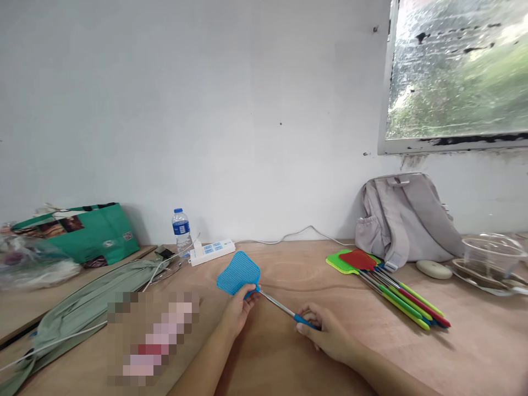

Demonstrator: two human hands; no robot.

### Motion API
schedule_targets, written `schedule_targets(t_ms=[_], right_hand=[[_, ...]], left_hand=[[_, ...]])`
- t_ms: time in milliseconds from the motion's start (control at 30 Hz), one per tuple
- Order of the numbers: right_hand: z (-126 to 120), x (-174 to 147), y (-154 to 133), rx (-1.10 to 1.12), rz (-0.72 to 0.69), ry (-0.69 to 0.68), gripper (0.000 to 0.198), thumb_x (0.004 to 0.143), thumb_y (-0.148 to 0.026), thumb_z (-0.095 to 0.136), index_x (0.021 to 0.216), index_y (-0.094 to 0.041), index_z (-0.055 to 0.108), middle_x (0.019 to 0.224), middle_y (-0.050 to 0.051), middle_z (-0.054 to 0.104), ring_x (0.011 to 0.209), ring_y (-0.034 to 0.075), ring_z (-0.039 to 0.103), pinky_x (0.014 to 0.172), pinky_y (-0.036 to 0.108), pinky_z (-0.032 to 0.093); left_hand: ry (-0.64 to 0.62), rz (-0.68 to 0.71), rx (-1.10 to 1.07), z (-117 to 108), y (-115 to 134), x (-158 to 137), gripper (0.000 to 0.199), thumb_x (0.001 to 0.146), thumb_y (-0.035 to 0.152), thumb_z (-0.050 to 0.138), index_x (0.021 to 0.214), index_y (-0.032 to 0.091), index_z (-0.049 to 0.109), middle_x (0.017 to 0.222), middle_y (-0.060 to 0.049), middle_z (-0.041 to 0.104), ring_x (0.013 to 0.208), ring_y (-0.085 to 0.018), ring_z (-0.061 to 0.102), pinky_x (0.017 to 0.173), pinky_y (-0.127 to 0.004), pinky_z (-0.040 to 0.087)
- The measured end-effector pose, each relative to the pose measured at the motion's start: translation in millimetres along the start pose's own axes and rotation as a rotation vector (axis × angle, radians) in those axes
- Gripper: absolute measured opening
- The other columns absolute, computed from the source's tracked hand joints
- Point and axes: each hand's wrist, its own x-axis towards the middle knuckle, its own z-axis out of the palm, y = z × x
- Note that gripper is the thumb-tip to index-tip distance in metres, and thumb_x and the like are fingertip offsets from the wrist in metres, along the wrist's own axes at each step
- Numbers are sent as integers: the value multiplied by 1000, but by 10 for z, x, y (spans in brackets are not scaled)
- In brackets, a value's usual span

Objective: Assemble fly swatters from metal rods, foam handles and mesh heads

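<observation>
A blue fly swatter (239, 273) with a mesh head and a thin metal shaft is held between my two hands above the table. My left hand (240, 309) pinches it at the neck, just below the head. Around the blue grip at the other end, my right hand (319, 328) has its fingers closed. The head points up and to the left, the grip down and to the right. To the right of my right hand lies a pile of fly swatters (391, 289) with green, red and blue parts, their heads overlapping and their handles pointing toward me.
Against the wall stand a green bag (97, 234), a water bottle (181, 231), a white power strip (212, 251) and a grey backpack (406, 220). A light green cloth item (94, 297) lies left. A clear plastic container (490, 256) is at far right. A blurred patch hides something front left.
</observation>
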Motion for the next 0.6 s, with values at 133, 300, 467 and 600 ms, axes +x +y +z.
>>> schedule_targets(t_ms=[133,300,467,600], right_hand=[[-94,1,17,-119,-120,39,21,76,-39,56,76,-18,54,62,-2,56,57,11,50,51,22,34],[-121,-1,39,-104,-172,27,24,78,-42,54,76,-18,55,65,0,61,60,13,53,54,23,36],[-131,8,79,-73,-136,-38,33,80,-49,50,74,-17,55,65,0,62,43,7,41,42,20,27],[-137,12,95,-18,-82,-130,42,79,-57,45,74,-16,55,62,-1,59,35,3,32,34,19,20]], left_hand=[[-89,49,7,44,-17,-63,17,51,14,77,59,13,62,60,-1,67,53,-12,61,58,-24,52],[-164,97,32,79,-28,-139,32,42,26,83,64,14,64,65,0,67,65,-15,63,64,-27,52],[-211,87,76,92,-27,-189,32,41,29,83,64,15,65,67,0,67,68,-15,62,69,-29,51],[-257,69,114,94,-11,-221,33,41,33,83,62,15,66,65,0,67,63,-15,61,70,-31,50]])
